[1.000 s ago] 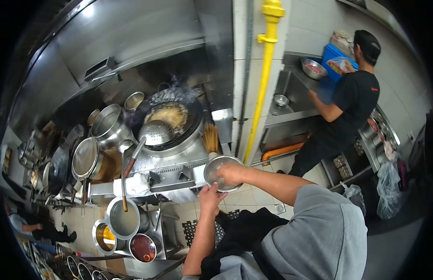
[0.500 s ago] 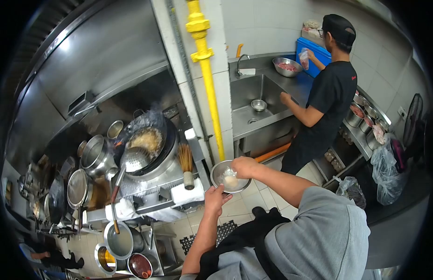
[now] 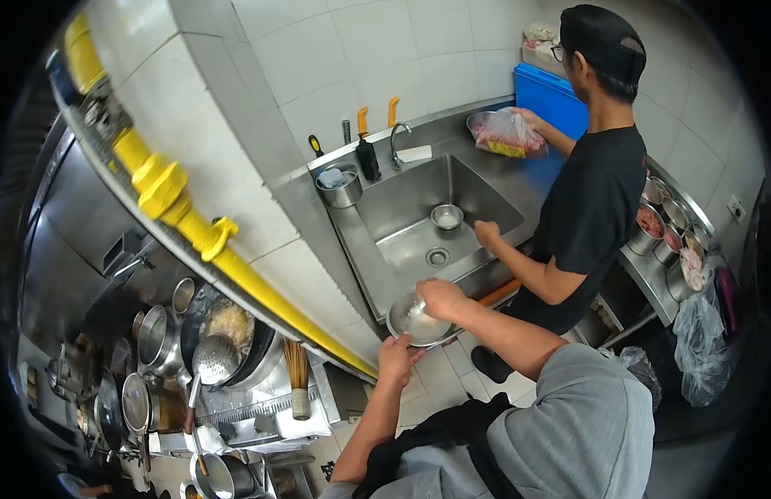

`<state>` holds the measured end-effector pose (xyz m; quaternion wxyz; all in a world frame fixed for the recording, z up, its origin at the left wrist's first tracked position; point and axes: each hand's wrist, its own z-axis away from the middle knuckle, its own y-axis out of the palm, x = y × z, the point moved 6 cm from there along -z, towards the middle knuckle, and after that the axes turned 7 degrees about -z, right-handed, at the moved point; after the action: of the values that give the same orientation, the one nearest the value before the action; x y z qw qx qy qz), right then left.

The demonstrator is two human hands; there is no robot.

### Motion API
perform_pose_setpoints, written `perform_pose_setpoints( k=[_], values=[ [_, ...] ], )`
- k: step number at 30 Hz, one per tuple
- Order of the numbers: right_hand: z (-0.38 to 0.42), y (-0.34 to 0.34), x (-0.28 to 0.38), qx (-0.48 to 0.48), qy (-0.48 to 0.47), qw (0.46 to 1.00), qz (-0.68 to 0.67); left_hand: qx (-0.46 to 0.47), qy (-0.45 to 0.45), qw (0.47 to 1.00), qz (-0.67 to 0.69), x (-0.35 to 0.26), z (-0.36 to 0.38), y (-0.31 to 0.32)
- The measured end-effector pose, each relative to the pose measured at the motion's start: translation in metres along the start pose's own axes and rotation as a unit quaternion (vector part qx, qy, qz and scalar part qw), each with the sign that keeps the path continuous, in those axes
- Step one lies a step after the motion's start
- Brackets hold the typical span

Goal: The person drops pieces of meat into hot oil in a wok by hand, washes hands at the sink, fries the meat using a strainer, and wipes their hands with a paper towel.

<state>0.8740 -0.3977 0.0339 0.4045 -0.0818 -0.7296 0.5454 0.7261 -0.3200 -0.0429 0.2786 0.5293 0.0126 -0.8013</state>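
The left grip (image 3: 398, 359) holds the near rim of a round metal bowl (image 3: 412, 324), thumb on top; the bowl, with no long axis, lies at its one o'clock. Equally near, the right grip (image 3: 441, 299) dips in from two o'clock, fingers hidden; I can't tell if it's clenched. The sink (image 3: 392, 243) sits beyond, at twelve.

A round metal bowl (image 3: 399, 321) (mouth upward) sits in the left hand (image 3: 395, 361).
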Motion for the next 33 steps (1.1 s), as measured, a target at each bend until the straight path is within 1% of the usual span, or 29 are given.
perform_pose_setpoints(
  k=[1,3,4,5,7,8,10,11,12,14,15,17,18,19,20,21,22,23,24,26,27,28,29,30,31,32,33],
  values=[
    [-0.011,-0.016,-0.008,-0.056,0.035,0.998,0.018,-0.017,0.014,1.0,0.007,-0.007,-0.007,0.001],
    [-0.031,-0.021,-0.019,-0.071,0.032,0.996,0.031,-0.043,0.038,0.998,0.005,-0.019,-0.016,-0.003],
    [-0.04,-0.021,-0.029,-0.084,0.033,0.995,0.042,-0.044,0.032,0.998,0.002,-0.021,-0.024,-0.006],
    [-0.05,-0.025,-0.035,-0.082,0.039,0.995,0.038,-0.032,0.046,0.998,-0.001,-0.033,-0.028,-0.003],
    [-0.075,-0.027,-0.046,0.009,0.038,0.999,-0.009,-0.007,0.064,0.998,-0.004,-0.061,-0.031,0.008],
    [-0.086,-0.028,-0.054,0.004,0.045,0.999,-0.011,0.0,0.062,0.998,-0.01,-0.065,-0.041,0.007],
    [-0.109,-0.028,-0.067,-0.027,-0.021,0.999,-0.035,0.023,0.094,0.995,-0.006,-0.075,-0.06,0.008],
    [-0.113,-0.038,-0.068,-0.011,0.011,0.996,-0.085,0.03,0.095,0.995,0.025,-0.083,-0.06,0.015],
    [-0.121,-0.04,-0.076,-0.007,0.014,0.996,-0.087,0.029,0.09,0.995,0.025,-0.083,-0.063,0.015],
    [-0.145,-0.052,-0.095,-0.055,0.022,0.99,-0.131,-0.025,0.078,0.996,0.024,-0.082,-0.074,0.009],
    [-0.163,-0.049,-0.114,-0.051,0.023,0.989,-0.134,-0.028,0.074,0.997,0.023,-0.08,-0.08,0.007],
    [-0.2,-0.045,-0.155,-0.081,0.08,0.991,-0.076,-0.042,0.098,0.985,-0.133,-0.079,-0.09,0.001],
    [-0.22,-0.041,-0.175,-0.069,0.074,0.992,-0.076,-0.051,0.094,0.986,-0.126,-0.072,-0.104,0.005],
    [-0.235,-0.031,-0.201,-0.028,0.152,0.983,-0.096,-0.051,0.096,0.984,-0.144,-0.071,-0.115,0.006],
    [-0.239,-0.026,-0.211,0.004,0.229,0.967,-0.114,-0.043,0.105,0.98,-0.165,-0.074,-0.111,-0.002],
    [-0.262,-0.006,-0.246,0.021,0.225,0.968,-0.109,-0.071,0.086,0.981,-0.158,-0.065,-0.122,-0.005],
    [-0.275,0.014,-0.277,-0.011,0.251,0.963,-0.099,-0.078,0.076,0.982,-0.154,-0.063,-0.133,-0.007],
    [-0.276,0.029,-0.294,-0.055,0.276,0.956,-0.087,-0.088,0.072,0.981,-0.16,-0.07,-0.122,-0.014],
    [-0.293,0.051,-0.331,-0.033,0.273,0.958,-0.079,-0.111,0.055,0.98,-0.154,-0.069,-0.134,-0.005],
    [-0.317,0.082,-0.389,-0.163,0.38,0.888,-0.202,-0.125,0.038,0.984,-0.124,-0.07,-0.152,-0.002],
    [-0.321,0.085,-0.394,-0.123,0.437,0.867,-0.207,-0.115,0.034,0.987,-0.111,-0.073,-0.152,-0.001],
    [-0.334,0.083,-0.397,-0.108,0.431,0.872,-0.203,-0.129,0.029,0.986,-0.102,-0.075,-0.152,-0.002],
    [-0.366,0.071,-0.387,-0.084,0.354,0.922,-0.133,-0.156,0.02,0.984,-0.086,-0.073,-0.161,-0.004],
    [-0.37,0.048,-0.384,-0.081,0.294,0.95,-0.062,-0.152,0.007,0.985,-0.084,-0.075,-0.16,-0.006],
    [-0.384,0.038,-0.382,-0.075,0.286,0.953,-0.062,-0.165,0.006,0.984,-0.068,-0.073,-0.162,-0.01],
    [-0.414,0.035,-0.381,-0.018,0.232,0.972,-0.023,-0.178,0.006,0.982,-0.058,-0.072,-0.173,-0.009],
    [-0.424,0.031,-0.379,0.029,0.189,0.981,0.013,-0.177,0.009,0.982,-0.066,-0.073,-0.173,-0.013]
  ],
)
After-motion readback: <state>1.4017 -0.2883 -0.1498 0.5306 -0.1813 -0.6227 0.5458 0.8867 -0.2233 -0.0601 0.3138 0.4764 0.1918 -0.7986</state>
